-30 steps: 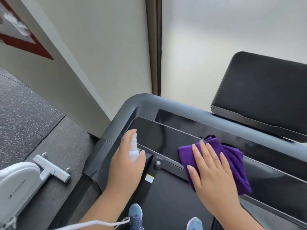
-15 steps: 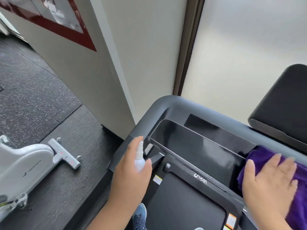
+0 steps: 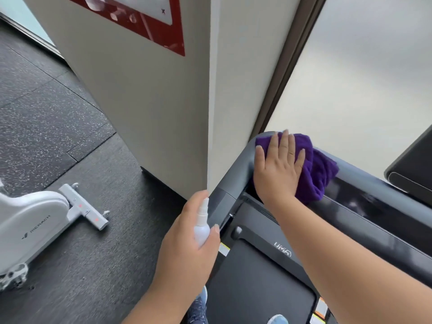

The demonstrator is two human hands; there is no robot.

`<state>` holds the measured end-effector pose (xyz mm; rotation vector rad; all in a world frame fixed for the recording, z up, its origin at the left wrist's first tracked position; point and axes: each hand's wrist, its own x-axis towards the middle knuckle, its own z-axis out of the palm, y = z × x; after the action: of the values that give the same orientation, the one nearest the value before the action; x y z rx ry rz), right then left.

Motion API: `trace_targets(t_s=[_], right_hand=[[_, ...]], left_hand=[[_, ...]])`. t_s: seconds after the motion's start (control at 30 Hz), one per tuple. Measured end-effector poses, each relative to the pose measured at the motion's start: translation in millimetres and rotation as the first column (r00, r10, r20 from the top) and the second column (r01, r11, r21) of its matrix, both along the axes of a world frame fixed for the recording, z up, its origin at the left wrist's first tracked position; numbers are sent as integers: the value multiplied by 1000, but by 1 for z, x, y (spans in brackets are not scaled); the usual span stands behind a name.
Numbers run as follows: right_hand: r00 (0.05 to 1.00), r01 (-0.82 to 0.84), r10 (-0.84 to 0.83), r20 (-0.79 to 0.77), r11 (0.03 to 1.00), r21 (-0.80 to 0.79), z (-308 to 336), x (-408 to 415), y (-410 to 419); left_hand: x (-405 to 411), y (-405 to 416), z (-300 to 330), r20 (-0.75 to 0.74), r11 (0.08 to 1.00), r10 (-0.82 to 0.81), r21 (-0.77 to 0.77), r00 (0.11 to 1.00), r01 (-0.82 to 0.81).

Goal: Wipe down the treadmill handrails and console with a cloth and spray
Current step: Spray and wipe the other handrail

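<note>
Fingers [image 3: 286, 146] of the right hand [image 3: 278, 167] lay straight and slightly spread, pressing flat on a crumpled purple terry cloth [image 3: 314, 169]. That cloth sat on the rounded front-left corner of the dark grey treadmill handrail [image 3: 230, 181], where the side rail bends into the crossbar, and it bunched out to the right of the palm toward the glossy black console panel [image 3: 364, 202]. The right forearm reached across the black treadmill deck [image 3: 257, 288], which carried a white logo at its front edge.

The left hand [image 3: 187, 249] was curled around a small white plastic spray bottle [image 3: 201, 226], its thumb against the bottle's side and the narrow nozzle pointing upward. It was held just beside the left side rail, lower than the cloth and apart from it. Whether a finger rested on the nozzle top could not be told.

To the left, a white exercise bike base [image 3: 32, 223] with a wheeled stabiliser bar stood on the dark speckled rubber floor [image 3: 46, 118]. A cream pillar [image 3: 149, 101] bearing a red-bordered poster [image 3: 149, 22] rose in front of the treadmill, beside a frosted window [image 3: 362, 85]. Blue shoes [image 3: 198, 307] showed at the bottom edge.
</note>
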<state>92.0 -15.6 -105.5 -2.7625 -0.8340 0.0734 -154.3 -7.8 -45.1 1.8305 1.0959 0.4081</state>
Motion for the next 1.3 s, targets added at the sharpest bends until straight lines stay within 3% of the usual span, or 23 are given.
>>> trace_targets(t_s=[0.1, 0.23, 0.33, 0.4, 0.57, 0.7, 1.0, 1.3], right_hand=[[995, -90, 92, -38, 995, 44, 4, -6, 6], [909, -403, 412, -67, 908, 113, 4, -19, -30], [761, -648, 648, -16, 762, 23, -3, -14, -77], [708, -702, 706, 24, 707, -85, -8, 0, -106], [828, -549, 557, 66, 829, -107, -7, 37, -170], [860, -490, 495, 124, 869, -73, -6, 53, -197], [845, -510, 516, 139, 857, -75, -7, 54, -198], [845, -512, 514, 146, 857, -51, -9, 56, -200]], left_hand=[[-4, 2, -3, -21, 997, 83, 3, 996, -83], [0, -6, -1, -32, 984, 177, 6, 984, -177], [10, -22, 8, -54, 977, 208, 58, 977, -205], [16, -30, 12, -65, 969, 237, 89, 969, -231], [44, -72, 26, -162, 964, 256, 116, 953, -239], [69, -82, 32, -258, 959, 279, 117, 925, -257], [72, -85, 50, -253, 862, 484, 302, 838, -407], [54, -84, 53, -290, 834, 551, 237, 783, -499]])
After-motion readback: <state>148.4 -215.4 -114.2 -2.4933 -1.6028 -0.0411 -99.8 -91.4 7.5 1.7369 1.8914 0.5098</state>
